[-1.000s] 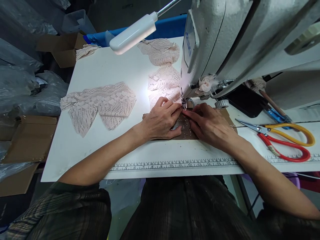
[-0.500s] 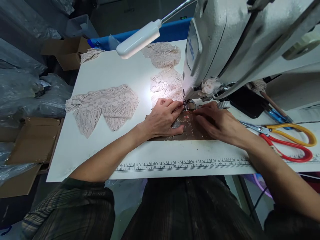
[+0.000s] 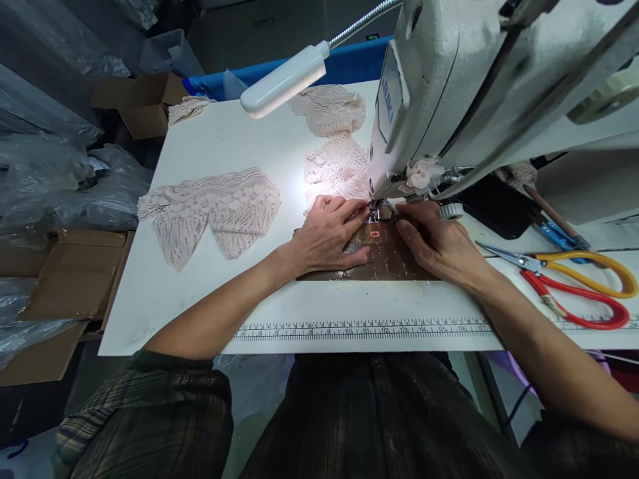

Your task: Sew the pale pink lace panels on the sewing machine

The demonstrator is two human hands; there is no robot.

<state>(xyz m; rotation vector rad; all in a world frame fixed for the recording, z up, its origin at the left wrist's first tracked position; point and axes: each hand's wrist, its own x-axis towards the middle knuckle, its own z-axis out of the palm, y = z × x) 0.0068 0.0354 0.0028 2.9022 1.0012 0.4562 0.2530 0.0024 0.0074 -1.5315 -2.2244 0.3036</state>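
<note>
My left hand lies with its fingers stretched out and thumb apart, fingertips beside the presser foot of the sewing machine. Just beyond those fingers is pale pink lace, brightly lit; whether they press on its edge is hard to see. To the right of the foot, my right hand has its fingers curled and thumb bent in near the index finger. Anything between those fingertips is hidden. Both hands are over the brown machine plate, which has a small red mark.
A second lace piece lies at left. Scissors with yellow and red handles and a black phone-like object are at right. A white lamp hangs above; a printed ruler runs along the front edge. Cardboard boxes stand left.
My right hand has drawn slightly right, its thumb now bent and lifted off the plate. My left hand keeps its place by the foot. The whole view has shifted a little.
</note>
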